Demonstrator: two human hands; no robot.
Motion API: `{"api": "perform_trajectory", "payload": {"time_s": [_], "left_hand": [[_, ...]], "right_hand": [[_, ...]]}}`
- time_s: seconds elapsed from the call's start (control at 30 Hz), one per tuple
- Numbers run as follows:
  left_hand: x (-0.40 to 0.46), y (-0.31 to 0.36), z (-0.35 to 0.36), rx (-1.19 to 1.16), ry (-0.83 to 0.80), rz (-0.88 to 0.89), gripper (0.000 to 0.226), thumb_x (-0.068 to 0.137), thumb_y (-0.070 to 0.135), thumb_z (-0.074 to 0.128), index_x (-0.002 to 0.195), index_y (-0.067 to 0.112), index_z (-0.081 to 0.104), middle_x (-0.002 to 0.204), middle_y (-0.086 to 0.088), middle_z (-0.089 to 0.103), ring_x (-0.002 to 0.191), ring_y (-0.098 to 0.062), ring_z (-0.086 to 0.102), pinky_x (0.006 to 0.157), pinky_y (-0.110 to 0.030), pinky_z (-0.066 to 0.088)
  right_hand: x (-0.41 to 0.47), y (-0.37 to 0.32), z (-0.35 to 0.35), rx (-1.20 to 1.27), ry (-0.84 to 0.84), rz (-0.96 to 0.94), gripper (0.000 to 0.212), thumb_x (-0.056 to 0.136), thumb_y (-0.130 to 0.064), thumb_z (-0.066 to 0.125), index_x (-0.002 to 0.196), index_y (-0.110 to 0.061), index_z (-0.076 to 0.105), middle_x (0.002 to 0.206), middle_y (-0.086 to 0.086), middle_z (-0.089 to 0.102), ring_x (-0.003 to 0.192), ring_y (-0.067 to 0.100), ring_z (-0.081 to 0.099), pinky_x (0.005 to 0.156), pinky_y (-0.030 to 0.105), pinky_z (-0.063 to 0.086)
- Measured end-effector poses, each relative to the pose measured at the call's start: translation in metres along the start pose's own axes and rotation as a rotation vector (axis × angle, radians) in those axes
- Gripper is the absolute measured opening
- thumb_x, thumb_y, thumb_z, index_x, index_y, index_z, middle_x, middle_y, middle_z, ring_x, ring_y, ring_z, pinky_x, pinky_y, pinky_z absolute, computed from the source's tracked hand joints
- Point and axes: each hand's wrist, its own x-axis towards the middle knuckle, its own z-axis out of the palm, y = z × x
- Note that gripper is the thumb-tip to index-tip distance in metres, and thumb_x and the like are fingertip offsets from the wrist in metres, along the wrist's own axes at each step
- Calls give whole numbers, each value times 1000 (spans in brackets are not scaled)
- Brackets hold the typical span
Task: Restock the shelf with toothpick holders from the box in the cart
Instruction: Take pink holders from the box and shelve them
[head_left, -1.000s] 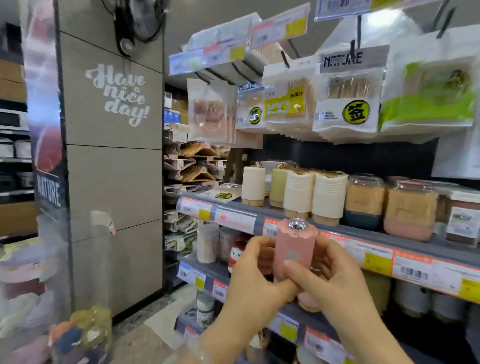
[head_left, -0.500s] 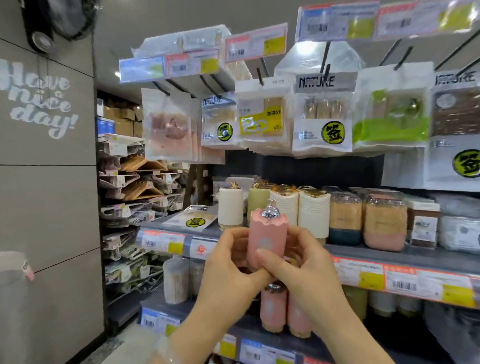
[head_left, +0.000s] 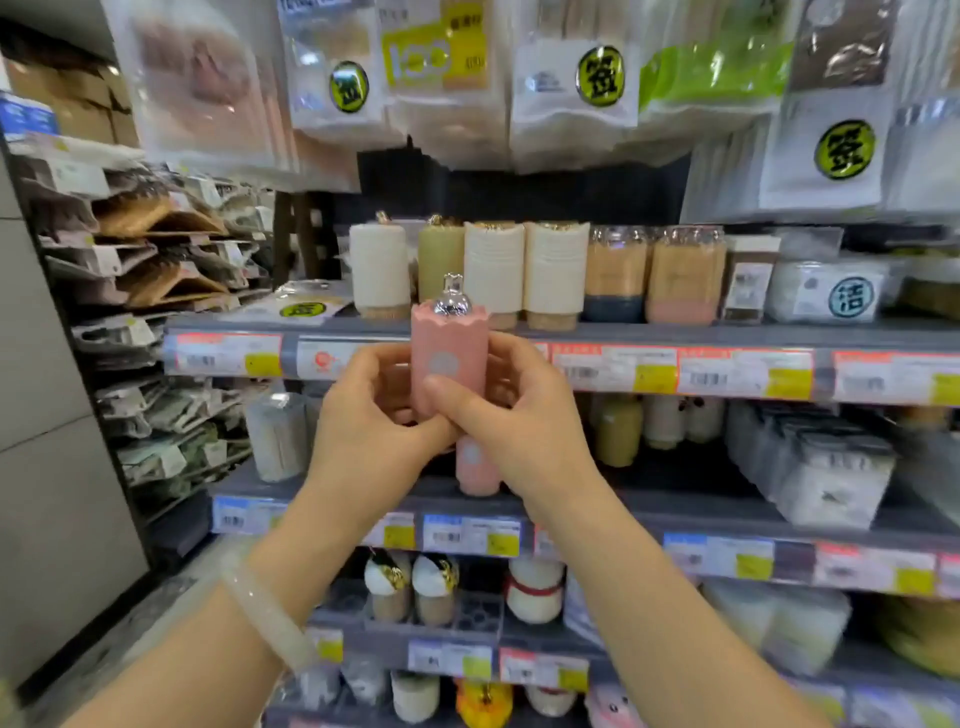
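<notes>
Gripping smooth pink cylindrical holder (head_left: 449, 358)

- The scene is bright and evenly lit, and the light seems to come from above.
- The silver cap (head_left: 453, 296) of the pink toothpick holder (head_left: 449, 358) carries small white highlights.
- Above the pink toothpick holder, the hanging plastic bags (head_left: 571, 78) show pale glare on their film.
- Under each shelf edge (head_left: 675, 332) the back of the shelf lies in dark shadow.
- The whole picture is a little soft; the price labels (head_left: 613, 366) cannot be read.
- Far from the pink toothpick holder, toward the borders, the lines bend and the goods smear.
</notes>
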Motion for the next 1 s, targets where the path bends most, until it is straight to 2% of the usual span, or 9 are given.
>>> {"api": "perform_trajectory", "payload": {"time_s": [0.07, 0.13, 0.3, 0.43, 0.53, 0.6, 0.73, 0.83, 1.0], "left_hand": [[-13, -5, 6, -8, -21, -30, 44, 70, 2, 78, 92, 31, 53, 89, 12, 65, 73, 7, 62, 66, -12, 51], [-24, -11, 13, -4, -39, -57, 44, 71, 3, 77, 91, 32, 52, 91, 12, 64, 72, 9, 61, 65, -9, 50], [-50, -25, 32, -1, -81, -122, 42, 73, -2, 74, 94, 27, 50, 89, 9, 61, 67, 11, 59, 60, -6, 48], [-68, -35, 48, -22, -102, -184, 43, 71, -2, 75, 96, 24, 52, 88, 7, 62, 65, 11, 58, 58, -7, 46], [-79, -42, 59, -36, -127, -226, 43, 70, 5, 78, 92, 29, 51, 88, 9, 63, 68, 11, 58, 60, -7, 46], [-85, -46, 66, -48, -144, -251, 45, 69, 4, 79, 92, 30, 51, 88, 10, 63, 70, 9, 60, 60, -8, 47], [-89, -55, 78, -41, -152, -268, 45, 68, 5, 80, 92, 30, 51, 90, 8, 64, 78, -4, 63, 67, -15, 52], [-88, -57, 84, -62, -159, -265, 46, 66, 8, 82, 92, 30, 51, 89, 10, 65, 76, 1, 63, 69, -18, 53], [-85, -63, 86, -51, -131, -263, 48, 65, 15, 82, 95, 34, 50, 92, 13, 65, 82, 1, 63, 74, -21, 53]], "right_hand": [[-11, 9, -4, -18, 29, 46, 40, 78, -14, 76, 113, -19, 58, 107, 0, 68, 97, 13, 65, 83, 34, 56], [-22, 18, -9, -25, 42, 89, 40, 78, -15, 75, 114, -19, 57, 109, 1, 67, 98, 15, 65, 80, 37, 57], [-47, 36, -23, -8, 58, 139, 35, 79, -9, 74, 107, -18, 56, 99, -4, 65, 85, 7, 62, 74, 18, 54], [-65, 53, -35, -28, 75, 176, 31, 80, -8, 73, 98, -27, 56, 97, -5, 66, 87, 8, 63, 74, 19, 54], [-76, 63, -45, -24, 95, 218, 33, 80, -8, 72, 106, -22, 56, 101, -4, 66, 90, 11, 63, 76, 19, 54], [-82, 69, -52, -17, 109, 238, 31, 80, -7, 71, 102, -24, 57, 101, -3, 67, 91, 12, 64, 73, 19, 54], [-86, 76, -63, -16, 139, 266, 32, 80, -8, 71, 96, -31, 57, 94, -9, 69, 82, 1, 67, 64, 15, 52], [-84, 79, -69, -29, 142, 267, 34, 78, -4, 71, 96, -30, 58, 94, -8, 69, 78, -4, 66, 63, 14, 51], [-76, 83, -70, -41, 130, 264, 39, 75, -3, 74, 101, -27, 58, 99, -4, 69, 88, 7, 67, 65, 15, 52]]}}
